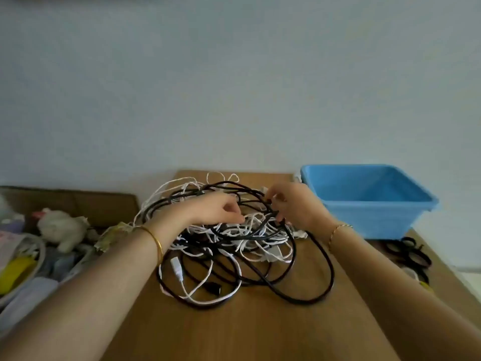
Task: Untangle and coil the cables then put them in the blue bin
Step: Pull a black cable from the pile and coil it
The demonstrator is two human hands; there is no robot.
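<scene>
One wooden table (260,334) is bearing the blue bin (364,217) at far right and the tangled cables (234,246) at centre; the left hand (216,208) is pinching a white strand (247,219), the right hand (296,207) a black strand (269,204).

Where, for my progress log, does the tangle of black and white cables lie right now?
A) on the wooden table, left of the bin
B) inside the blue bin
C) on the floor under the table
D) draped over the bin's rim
A: the tangle of cables lies on the wooden table, left of the blue bin, and the left hand and right hand pinch strands of it with their fingers.
</scene>
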